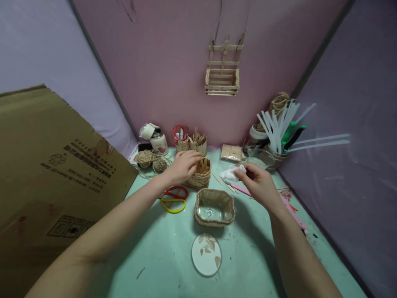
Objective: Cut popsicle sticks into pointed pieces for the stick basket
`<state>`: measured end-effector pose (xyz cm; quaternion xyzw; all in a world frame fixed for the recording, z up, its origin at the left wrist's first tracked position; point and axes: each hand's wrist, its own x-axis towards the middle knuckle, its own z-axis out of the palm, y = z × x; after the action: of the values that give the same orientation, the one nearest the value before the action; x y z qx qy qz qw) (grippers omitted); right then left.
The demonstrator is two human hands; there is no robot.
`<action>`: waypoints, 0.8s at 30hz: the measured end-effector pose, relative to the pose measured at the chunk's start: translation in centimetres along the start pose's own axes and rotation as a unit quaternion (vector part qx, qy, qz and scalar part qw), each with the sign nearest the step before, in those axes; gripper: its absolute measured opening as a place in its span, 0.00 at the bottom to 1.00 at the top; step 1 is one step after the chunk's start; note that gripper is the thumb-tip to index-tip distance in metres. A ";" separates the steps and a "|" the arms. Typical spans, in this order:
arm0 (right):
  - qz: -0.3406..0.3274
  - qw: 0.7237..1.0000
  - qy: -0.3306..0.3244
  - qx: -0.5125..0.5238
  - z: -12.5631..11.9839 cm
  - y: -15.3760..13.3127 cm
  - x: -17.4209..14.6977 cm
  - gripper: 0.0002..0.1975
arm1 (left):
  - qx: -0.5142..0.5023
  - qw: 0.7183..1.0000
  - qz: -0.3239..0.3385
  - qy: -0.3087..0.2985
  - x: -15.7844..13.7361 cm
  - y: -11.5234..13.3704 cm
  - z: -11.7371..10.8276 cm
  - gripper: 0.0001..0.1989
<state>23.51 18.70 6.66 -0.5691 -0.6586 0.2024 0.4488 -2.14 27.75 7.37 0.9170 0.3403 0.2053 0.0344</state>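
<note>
Right hand (260,184) is pinching white wadding (228,173), left hand (182,167), grip unclear, is partly hiding a stick holder (200,181), and a twine-rimmed basket (214,222) is looking finished.

The crumpled white wad (231,173) is soft and matt, though at this size it could be paper or cloth. The round basket (198,181) has a rough, fibrous braided wall, and the strips (203,166) inside it are dry, unvarnished wood. The rectangular basket (214,222) pairs coarse braid outside with a clear, shiny base inside. Smooth red and yellow plastic sleeves the handles of the scissors (174,212). The oval plaque (201,261) is smooth and white. The tabletop (155,256) has a smooth pale-green surface with a faint sheen. The carton (27,165) is matt brown cardboard; the twine balls (144,158) are hairy and rough; the hanging rack (221,87) is bare, pale wood.
</note>
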 end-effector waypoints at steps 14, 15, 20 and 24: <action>0.022 0.980 -0.163 -0.113 -1.6 3.3 -4.2 0.14 | -0.090 0.985 -0.098 0.111 1.0 -1.7 -2.3 0.08; 0.029 0.979 -0.165 -0.114 -1.6 3.5 -4.9 0.15 | -0.087 0.983 -0.117 0.110 1.0 -1.9 -2.2 0.07; 0.047 0.982 -0.137 -0.118 -1.5 4.1 -7.8 0.10 | -0.074 0.977 -0.170 0.104 0.5 -2.1 -1.8 0.12; 0.051 0.986 -0.101 -0.122 -1.2 4.4 -9.0 0.11 | -0.070 0.981 -0.163 0.083 0.3 -1.4 -1.5 0.15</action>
<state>26.55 11.20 0.58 -0.6291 -0.6906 0.1991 0.2960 -3.38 28.95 8.52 0.8242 0.4719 0.2957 0.1029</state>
